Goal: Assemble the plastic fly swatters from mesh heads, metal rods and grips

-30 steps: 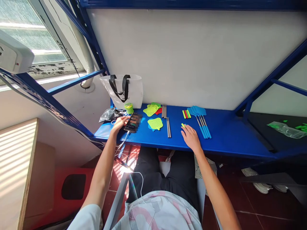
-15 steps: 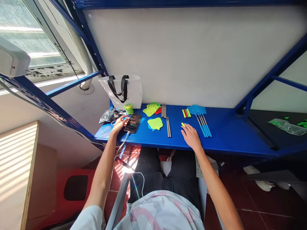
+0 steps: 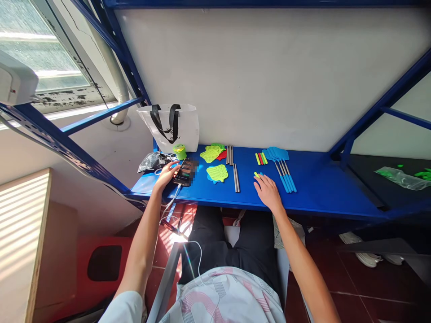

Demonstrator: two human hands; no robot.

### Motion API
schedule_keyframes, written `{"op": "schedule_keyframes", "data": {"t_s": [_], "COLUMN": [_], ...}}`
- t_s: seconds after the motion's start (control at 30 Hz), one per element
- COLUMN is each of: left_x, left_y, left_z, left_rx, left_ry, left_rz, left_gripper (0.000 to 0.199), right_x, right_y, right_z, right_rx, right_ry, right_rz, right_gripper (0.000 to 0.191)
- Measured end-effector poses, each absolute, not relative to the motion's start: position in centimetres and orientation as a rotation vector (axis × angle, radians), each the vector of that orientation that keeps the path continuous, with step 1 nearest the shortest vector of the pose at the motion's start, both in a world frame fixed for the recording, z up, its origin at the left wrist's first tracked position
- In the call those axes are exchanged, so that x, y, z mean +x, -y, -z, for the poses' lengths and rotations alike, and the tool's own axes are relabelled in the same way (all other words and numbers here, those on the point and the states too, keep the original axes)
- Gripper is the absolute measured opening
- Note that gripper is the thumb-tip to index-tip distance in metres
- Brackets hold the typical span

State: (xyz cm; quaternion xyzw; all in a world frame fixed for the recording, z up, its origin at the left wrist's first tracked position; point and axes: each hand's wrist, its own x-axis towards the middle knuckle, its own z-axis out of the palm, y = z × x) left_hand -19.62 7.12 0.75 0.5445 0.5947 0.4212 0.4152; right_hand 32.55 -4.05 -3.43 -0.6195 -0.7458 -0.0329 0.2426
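My left hand (image 3: 166,175) rests at the left edge of a phone (image 3: 183,172), fingertips on it, fingers apart. A white cable runs from the phone's lower end. My right hand (image 3: 267,189) lies on the blue table, its fingers over a small yellow-green handle piece (image 3: 256,174) that shows past the fingertips; whether it is gripped is hidden. Beyond it lie short coloured handles (image 3: 261,159). To its right are blue fly swatters (image 3: 283,168) with metal rods. Between my hands are a yellow-green swatter head (image 3: 217,172), more heads (image 3: 210,154) and metal rods (image 3: 236,178).
A white bag (image 3: 188,128) with black straps stands at the back left, behind a green tub (image 3: 179,152) and a grey plastic bag (image 3: 150,162). Blue frame posts flank the table (image 3: 323,193). A clear bag (image 3: 400,177) with green pieces lies at the far right.
The camera view has shifted very slightly. The phone screen shows a little more distinctly beside my left hand. My right hand keeps its place.
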Motion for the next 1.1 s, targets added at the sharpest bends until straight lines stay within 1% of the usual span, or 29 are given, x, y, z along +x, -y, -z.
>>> {"op": "schedule_keyframes", "data": {"t_s": [0.07,0.13,0.33,0.43,0.5,0.67,0.73,0.83,1.0,1.1], "left_x": [-19.9,-20.4,-21.7,-21.7,-21.6,-21.3,-21.2,-21.0,-21.0,-21.1], "left_y": [-6.5,-5.9,-4.5,-4.3,-4.2,-4.0,-3.8,-3.6,-3.6,-3.8], "left_z": [-0.9,-1.2,-2.1,-2.4,-2.5,-2.6,-2.7,-3.0,-3.2,-3.2], "left_rx": [1.405,1.464,1.592,1.601,1.578,1.524,1.525,1.535,1.570,1.562], "left_ry": [-1.476,-1.454,-1.377,-1.309,-1.287,-1.328,-1.327,-1.317,-1.244,-1.262], "left_rz": [-1.047,-1.008,-0.761,-0.743,-0.759,-0.818,-0.823,-0.816,-0.749,-0.745], "left_gripper": [0.070,0.076,0.114,0.125,0.125,0.106,0.104,0.106,0.121,0.119], "right_x": [32.6,32.6,32.6,32.6,32.6,32.7,32.7,32.7,32.7,32.7], "right_y": [4.1,4.1,4.0,4.0,3.9,3.9,3.9,3.9,4.0,3.9], "right_z": [3.4,3.4,3.4,3.6,3.7,3.7,3.7,3.6,3.6,3.7], "right_rx": [-1.709,-1.723,-1.717,-1.701,-1.695,-1.698,-1.687,-1.680,-1.706,-1.706], "right_ry": [2.042,2.049,2.051,2.046,2.044,2.043,2.045,2.047,2.048,2.051], "right_rz": [0.080,0.071,0.107,0.125,0.132,0.121,0.116,0.113,0.106,0.112], "right_gripper": [0.060,0.061,0.059,0.058,0.058,0.059,0.058,0.058,0.059,0.059]}}
